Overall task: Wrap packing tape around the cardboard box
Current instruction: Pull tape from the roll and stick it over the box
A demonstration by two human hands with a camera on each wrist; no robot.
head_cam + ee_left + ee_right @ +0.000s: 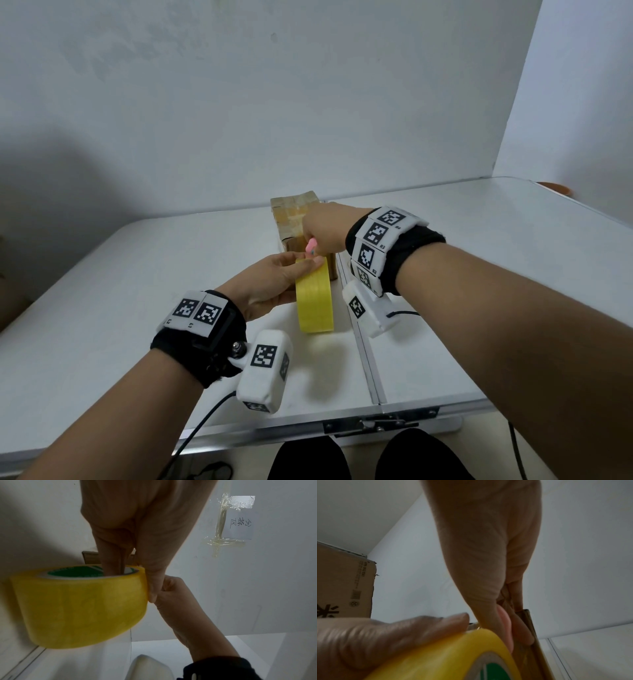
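A cardboard box [291, 214], glossy with tape, stands on end at the back middle of the white table [137, 291]. Just in front of it a yellow tape roll [315, 301] stands on edge. My left hand [308, 262] grips the roll, fingers [111, 561] inside the green-printed core and thumb on the outer face [77, 608]. My right hand [313, 240] is curled round a small pink object [311, 247] right above the roll's top, against the box's near face [537, 649]. In the left wrist view its knuckles touch my left thumb [152, 585]. No free tape end shows.
A seam [363, 342] runs front to back through the folding table, with a latch [380, 423] at the front edge. A larger printed carton [342, 585] stands off to the left. A taped paper note [240, 520] hangs on the wall. Something orange [556, 187] sits past the far right corner.
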